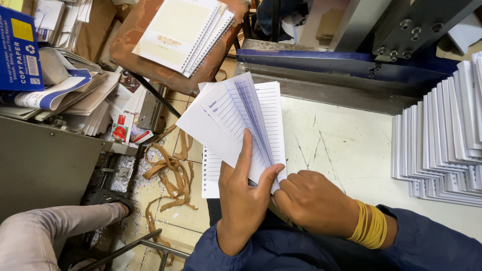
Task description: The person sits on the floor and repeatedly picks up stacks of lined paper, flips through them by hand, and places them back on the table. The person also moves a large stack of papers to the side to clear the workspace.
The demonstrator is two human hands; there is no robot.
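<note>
Head view, and we start at the far left, where a blue paper-ream box (19,47) sits above a slumped heap of loose papers (75,95), soft-edged and curling. Below them a grey-trousered leg (45,236) of another person crosses the corner, over a floor littered with torn brown paper strips (170,175). Further in, a worn brown stool seat (150,55) carries spiral-bound notebooks (183,32), cream-covered with wire coils along one edge. At centre we see our sheaf of lined sheets (236,120), thin white paper ruled in blue, fanned open so the leaves splay upward like a hand of cards. Our left hand (243,200) clamps the sheaf near its lower edge, fingers lying up the face and thumb pressed across the corner. Our right hand (314,200) is curled shut on that same bottom corner just beside the thumb (its fingertips tuck under the paper, so we cannot see them); yellow bangles (370,227) ring the wrist. The sheaf thus rises away from both grips, up and to the left. Under it lies a pale tabletop (341,145), scuffed with dark scratches and flat, with bare surface to the right of the hands. A grey and blue metal machine (346,70) bounds its far edge, and at the right edge stand stepped stacks of white paper blocks (442,135), crisp-cornered and close-packed.
</note>
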